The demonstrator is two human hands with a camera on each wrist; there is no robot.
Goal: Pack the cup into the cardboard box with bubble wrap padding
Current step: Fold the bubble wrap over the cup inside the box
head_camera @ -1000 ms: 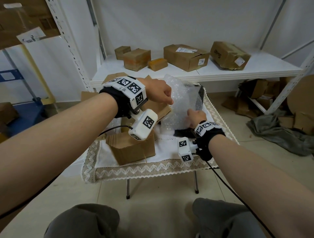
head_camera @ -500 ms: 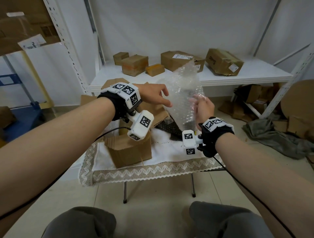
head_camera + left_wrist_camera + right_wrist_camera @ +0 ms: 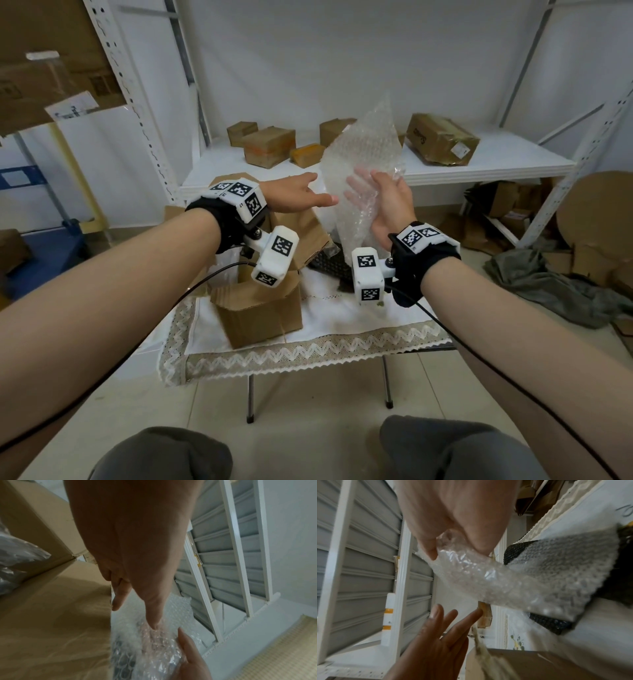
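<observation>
My right hand (image 3: 366,185) holds a clear bubble wrap sheet (image 3: 363,150) upright above the table, pinching its lower part between thumb and fingers (image 3: 428,550). The bubble wrap (image 3: 479,577) trails down toward a black textured item (image 3: 330,265) on the table. Just left of the sheet, my left hand (image 3: 318,190) has straight fingers, and one fingertip (image 3: 154,623) is at the bubble wrap (image 3: 154,649). An open cardboard box (image 3: 260,315) stands on the table below my left wrist. No cup shows in any view.
The small folding table (image 3: 308,356) carries a white lace-edged cloth. Behind it a white shelf (image 3: 496,164) bears several cardboard boxes. Flattened cardboard and a grey cloth (image 3: 548,291) lie on the floor at right. My knees are at the bottom edge.
My right hand lifted the bubble wrap from the table up to shelf height. My left hand let go of its top edge and now stretches flat beside it.
</observation>
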